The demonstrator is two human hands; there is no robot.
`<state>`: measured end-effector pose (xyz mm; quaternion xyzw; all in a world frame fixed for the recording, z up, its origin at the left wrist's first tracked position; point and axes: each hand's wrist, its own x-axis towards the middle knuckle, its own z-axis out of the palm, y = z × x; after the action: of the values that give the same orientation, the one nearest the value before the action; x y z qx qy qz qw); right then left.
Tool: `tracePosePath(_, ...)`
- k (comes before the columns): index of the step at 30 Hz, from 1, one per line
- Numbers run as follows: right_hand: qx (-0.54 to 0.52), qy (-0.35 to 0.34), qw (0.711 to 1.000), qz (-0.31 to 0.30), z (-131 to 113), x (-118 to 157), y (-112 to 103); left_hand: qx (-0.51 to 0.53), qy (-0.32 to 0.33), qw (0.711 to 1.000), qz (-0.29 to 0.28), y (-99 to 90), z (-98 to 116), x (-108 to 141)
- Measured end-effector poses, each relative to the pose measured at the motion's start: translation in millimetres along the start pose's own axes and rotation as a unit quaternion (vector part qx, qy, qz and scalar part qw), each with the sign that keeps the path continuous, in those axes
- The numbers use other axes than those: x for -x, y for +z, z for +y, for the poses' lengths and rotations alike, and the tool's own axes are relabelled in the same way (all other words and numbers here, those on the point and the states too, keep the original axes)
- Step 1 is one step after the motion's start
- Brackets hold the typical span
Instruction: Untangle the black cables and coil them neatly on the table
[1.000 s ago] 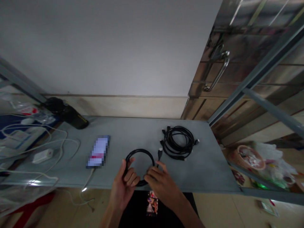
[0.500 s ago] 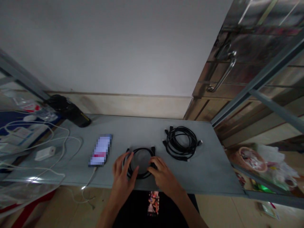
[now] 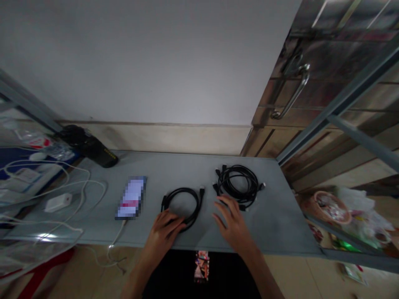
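A coiled black cable (image 3: pixel 199 204) lies on the grey tabletop in front of me, with a plug at its upper right and another at its left. My left hand (image 3: pixel 164 227) is closed over the coil's lower-left part, hiding that stretch of it. To the right, my right hand (image 3: pixel 231 220) holds nothing, its fingers apart. Its fingertips reach the lower edge of a pile of coiled black cables (image 3: pixel 240 182); whether they touch it I cannot tell. Several plugs stick out around that pile.
Left of the coil lies a phone (image 3: pixel 131 198) with a white cord plugged in. A white adapter (image 3: pixel 58 202) and loose white cords sit farther left. A black bottle (image 3: pixel 93 147) lies at the back left. Metal posts (image 3: pixel 311 124) rise at the right, near a pink basket (image 3: pixel 332 207).
My right hand has let go of the single coil and moved right, toward the cable pile. My left hand has shifted down onto the coil's lower-left part.
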<state>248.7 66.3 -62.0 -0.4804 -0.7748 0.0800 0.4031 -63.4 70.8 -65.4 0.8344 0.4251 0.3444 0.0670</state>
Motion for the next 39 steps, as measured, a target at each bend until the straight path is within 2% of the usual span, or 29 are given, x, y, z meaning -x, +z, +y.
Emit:
tracePosePath(2, 0.053, 0.035, 0.997, 0.034, 20.8, 3.4, -15.0, -0.008, -0.011, 1.0, 0.006, 0.5, -5.9, -1.3)
tracePosePath(4, 0.095, 0.065, 0.993, 0.031, 41.1, 9.0, -24.6, -0.011, -0.021, 1.0, 0.002, 2.2, -10.0, -1.6)
tracePosePath(7, 0.127, 0.068, 0.99, 0.006, 62.4, 19.8, -27.0, -0.008, -0.026, 1.0, -0.008, 3.4, -12.6, 0.2)
tracePosePath(9, 0.137, 0.067, 0.988, -0.002, 68.2, 26.1, -23.4, 0.0, -0.03, 0.999, -0.015, 1.6, -12.9, 1.7)
tracePosePath(13, 0.148, 0.086, 0.985, 0.007, 67.4, 31.1, -16.9, 0.007, -0.031, 0.999, -0.031, -3.8, -13.8, 0.9)
tracePosePath(17, 0.148, 0.086, 0.985, 0.018, 66.1, 29.6, -17.5, -0.007, -0.01, 1.0, -0.001, -2.3, -17.8, -5.4)
tracePosePath(22, 0.156, 0.091, 0.983, 0.017, 66.2, 29.0, -21.2, -0.049, -0.025, 0.998, 0.032, 4.2, -18.9, -8.0)
tracePosePath(34, 0.152, 0.091, 0.984, 0.024, 64.0, 28.7, -22.8, -0.065, -0.039, 0.995, 0.058, 1.5, -8.1, -5.2)
tracePosePath(39, 0.185, 0.111, 0.974, 0.07, 64.7, 29.5, -20.7, -0.067, -0.026, 0.996, 0.062, 0.7, -6.1, -5.6)
